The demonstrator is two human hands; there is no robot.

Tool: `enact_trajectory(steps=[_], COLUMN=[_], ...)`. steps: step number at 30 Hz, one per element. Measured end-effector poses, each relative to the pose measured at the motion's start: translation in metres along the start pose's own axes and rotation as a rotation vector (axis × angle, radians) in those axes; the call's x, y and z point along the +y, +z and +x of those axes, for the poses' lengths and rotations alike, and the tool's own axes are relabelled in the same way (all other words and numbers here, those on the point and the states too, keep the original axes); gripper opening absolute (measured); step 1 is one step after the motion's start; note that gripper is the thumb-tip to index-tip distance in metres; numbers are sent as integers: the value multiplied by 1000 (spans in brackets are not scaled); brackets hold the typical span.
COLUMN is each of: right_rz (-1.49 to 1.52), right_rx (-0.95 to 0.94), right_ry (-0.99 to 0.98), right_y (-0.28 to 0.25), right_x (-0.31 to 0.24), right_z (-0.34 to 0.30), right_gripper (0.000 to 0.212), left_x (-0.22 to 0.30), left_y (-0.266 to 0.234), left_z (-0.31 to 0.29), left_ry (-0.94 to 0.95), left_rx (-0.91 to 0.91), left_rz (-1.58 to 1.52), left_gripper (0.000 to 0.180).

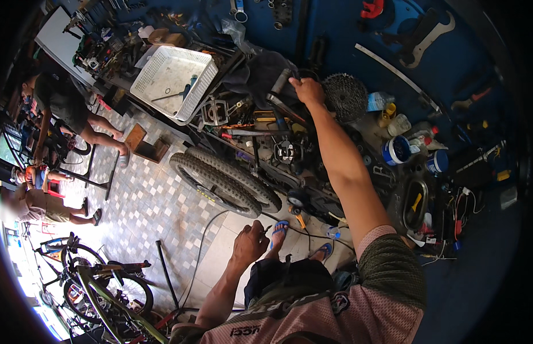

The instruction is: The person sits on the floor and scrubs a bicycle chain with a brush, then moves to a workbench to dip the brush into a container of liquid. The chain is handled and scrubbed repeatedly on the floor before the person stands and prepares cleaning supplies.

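Observation:
My right arm stretches out over the cluttered workbench. The fingers of my right hand (pixel 309 92) are bent together at the edge of a dark cloth (pixel 262 74), close to a silvery cylindrical part (pixel 281 81). What they grip, if anything, is too small to tell. Just right of that hand stands a bicycle cassette (pixel 345 97). My left hand (pixel 251 245) is held low in front of my body with its fingers curled. A small dark bit shows at its fingertips, too small to name. Beyond it are two knobbly bicycle tyres (pixel 220 182), side by side against the bench.
A white plastic basket (pixel 173 80) with tools sits on the bench, near a pedal (pixel 215 112). Tubs and bottles, including a blue-and-white tub (pixel 396 150), stand at right. Bicycles (pixel 100 286) are at lower left. Two people are at far left. A black cable (pixel 200 246) crosses the tiles.

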State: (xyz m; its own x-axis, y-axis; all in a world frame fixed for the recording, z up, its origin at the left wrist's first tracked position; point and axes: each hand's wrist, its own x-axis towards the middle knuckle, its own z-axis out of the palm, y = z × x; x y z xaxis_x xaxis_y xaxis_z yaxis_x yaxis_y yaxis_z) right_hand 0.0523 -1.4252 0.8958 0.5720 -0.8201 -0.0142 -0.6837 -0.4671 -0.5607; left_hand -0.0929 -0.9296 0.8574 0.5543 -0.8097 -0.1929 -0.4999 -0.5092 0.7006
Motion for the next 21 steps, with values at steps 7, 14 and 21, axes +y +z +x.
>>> enact_trajectory(steps=[7,14,21], right_rz=[222,710,768], right_rx=[-134,-760,-735], right_ry=[-389,-428,-428], right_y=[-60,-111,-138], right_x=[17,79,122], right_z=[-101,-294,-381], right_gripper=[66,46,101], left_x=[47,125,241], left_y=[4,-34,-83], left_z=[-6,24,37], left_ry=[137,370,628], left_rx=[-38,-169,-275], left_rz=[-105,-270,-267], left_gripper=[26,23,23])
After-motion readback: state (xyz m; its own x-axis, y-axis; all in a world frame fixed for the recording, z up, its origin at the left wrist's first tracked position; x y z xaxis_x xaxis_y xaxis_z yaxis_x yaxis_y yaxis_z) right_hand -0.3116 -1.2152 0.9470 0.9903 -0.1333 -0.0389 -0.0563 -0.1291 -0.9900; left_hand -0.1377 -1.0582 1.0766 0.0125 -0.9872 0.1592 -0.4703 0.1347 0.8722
